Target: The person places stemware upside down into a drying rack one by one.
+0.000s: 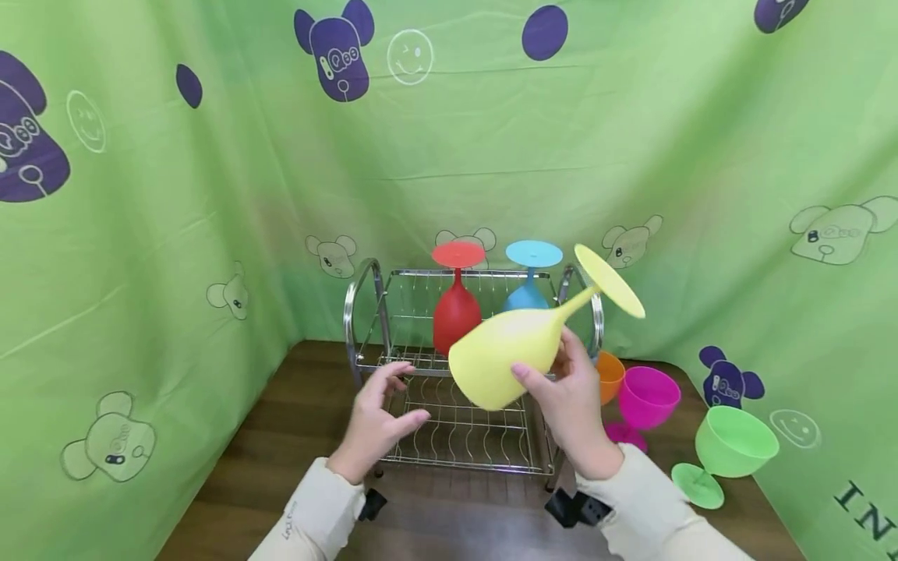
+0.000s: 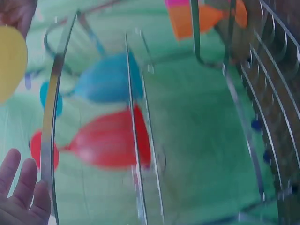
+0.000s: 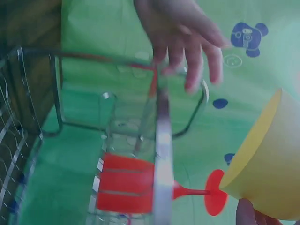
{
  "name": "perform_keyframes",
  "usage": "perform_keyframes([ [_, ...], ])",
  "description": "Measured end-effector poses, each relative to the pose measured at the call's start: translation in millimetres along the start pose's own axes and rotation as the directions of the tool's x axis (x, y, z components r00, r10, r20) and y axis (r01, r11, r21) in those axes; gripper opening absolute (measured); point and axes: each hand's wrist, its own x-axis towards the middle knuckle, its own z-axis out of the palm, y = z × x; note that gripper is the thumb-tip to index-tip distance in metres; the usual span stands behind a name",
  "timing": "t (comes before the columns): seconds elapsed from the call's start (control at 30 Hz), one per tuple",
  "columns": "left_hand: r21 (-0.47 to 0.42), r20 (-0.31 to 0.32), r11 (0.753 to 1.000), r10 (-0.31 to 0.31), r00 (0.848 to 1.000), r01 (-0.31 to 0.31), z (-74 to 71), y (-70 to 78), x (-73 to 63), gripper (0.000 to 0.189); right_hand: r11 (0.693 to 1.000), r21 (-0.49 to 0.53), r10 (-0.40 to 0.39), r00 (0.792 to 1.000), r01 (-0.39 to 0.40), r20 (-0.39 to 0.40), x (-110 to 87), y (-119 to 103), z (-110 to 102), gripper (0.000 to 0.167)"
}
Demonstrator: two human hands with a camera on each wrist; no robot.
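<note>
My right hand point(image 1: 571, 397) grips a yellow plastic goblet point(image 1: 505, 351) by its bowl, near the stem. The goblet is tilted, its foot up to the right and its rim down to the left, over the front of a two-tier metal dish rack point(image 1: 470, 468). Nothing is in my left hand point(image 1: 375, 425), which is held left of the yellow goblet with fingers and thumb apart. On the rack's upper tier a red goblet point(image 1: 456, 315) and a blue goblet point(image 1: 528, 296) stand upside down, feet up. The yellow goblet partly covers the blue one.
Right of the rack, an orange goblet point(image 1: 609, 375), a magenta goblet point(image 1: 648, 397) and a light green goblet point(image 1: 737, 442) stand on the dark wooden table point(image 1: 281, 436). A green printed cloth point(image 1: 449, 156) hangs behind and at both sides.
</note>
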Motion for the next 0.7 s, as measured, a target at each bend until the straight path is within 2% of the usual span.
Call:
perform_keyframes([
  [0.07,0.08,-0.079,0.996,0.036,0.996,-0.03,-10.9,-5.9,2.9,0.054,0.999,-0.04,0.004,0.999,-0.002,0.044,11.2,-5.5,3.6,0.062],
  [0.17,0.156,-0.199,0.987,0.06,0.978,-0.028,-22.3,-15.1,7.1,0.044,0.994,-0.108,0.017,0.994,-0.005,0.108,24.1,-6.7,12.3,0.062],
  [0.23,0.156,-0.272,0.988,0.029,0.962,0.015,-25.4,-19.8,8.5,0.04,0.988,-0.154,0.032,0.99,-0.01,0.139,30.2,-5.5,19.7,0.064],
  [0.33,0.115,-0.345,0.984,-0.091,0.934,0.139,-25.4,-24.7,8.6,0.041,0.98,-0.198,0.053,0.987,-0.021,0.155,38.3,-3.9,33.5,0.067],
  [0.43,0.062,-0.361,0.957,-0.244,0.9,0.284,-24.0,-29.0,8.1,0.047,0.977,-0.209,0.072,0.985,-0.038,0.158,45.9,-5.0,47.7,0.069],
  [0.53,0.034,-0.348,0.927,-0.338,0.874,0.372,-24.5,-34.4,8.0,0.052,0.977,-0.208,0.076,0.983,-0.041,0.166,53.0,-8.0,61.0,0.069],
  [0.6,0.032,-0.329,0.916,-0.367,0.87,0.399,-26.3,-38.4,7.0,0.053,0.973,-0.229,0.067,0.982,-0.026,0.174,56.9,-9.8,69.5,0.068],
  [0.7,0.054,-0.291,0.907,-0.385,0.876,0.417,-29.2,-45.8,2.8,0.051,0.964,-0.264,0.069,0.978,-0.015,0.195,60.4,-11.1,81.6,0.066],
])
